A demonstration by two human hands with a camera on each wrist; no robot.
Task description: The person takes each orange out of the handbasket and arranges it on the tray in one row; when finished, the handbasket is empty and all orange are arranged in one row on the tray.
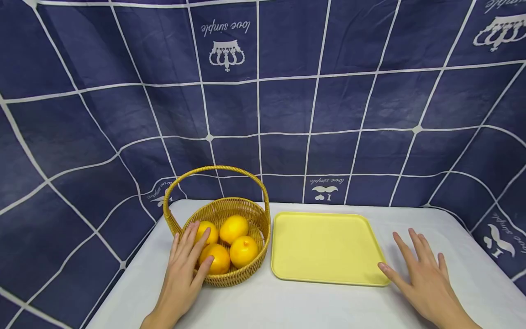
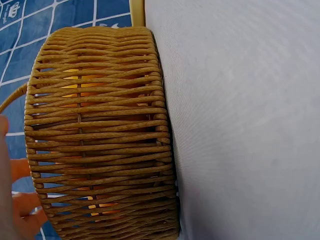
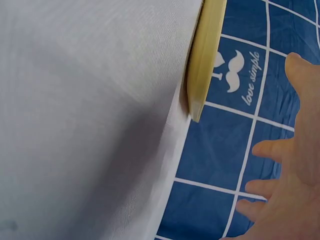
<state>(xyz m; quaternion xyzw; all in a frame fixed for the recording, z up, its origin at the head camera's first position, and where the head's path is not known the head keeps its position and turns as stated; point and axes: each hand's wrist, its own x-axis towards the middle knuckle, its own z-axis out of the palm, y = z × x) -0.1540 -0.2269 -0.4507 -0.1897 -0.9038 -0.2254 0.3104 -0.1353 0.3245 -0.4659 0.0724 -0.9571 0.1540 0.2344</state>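
Left hand (image 1: 185, 265) at 7 o'clock, nearest the head cam: fingers straight and loosely spread, laid over the near rim of the round woven wicker basket (image 1: 242, 274), fingertips on the near-left orange-yellow lemon (image 1: 216, 258). No curl round it yet, so touching, not gripping. The left wrist cam only shows the basket wall (image 2: 100, 135) with fruit colour through the weave.

Basket sits at 9 o'clock on the white-cloth table (image 1: 287, 306), hoop handle (image 1: 213, 170) upright. Four lemons inside, packed touching.

Right hand (image 1: 423, 274) at 4 o'clock: flat, fingers spread, palm down on the cloth just beside the near-right corner of the flat rectangular pale-yellow plastic tray (image 1: 324, 246). Thumb close to the tray edge; can't tell if it touches. It holds nothing. The tray is bare and sits just right of the basket, a narrow gap between them.

Risks, my read:
- Lemons are round and smooth. A shallow fingertip hold could slip and drop the lemon back in or onto the table.
- Basket looks light; dragging a lemon against the rim could tip or slide it, since nothing holds it down.
- The handle arches overhead, so a careless lift may snag it.
- The tray rim is low, so a lemon set down with any roll could run off.
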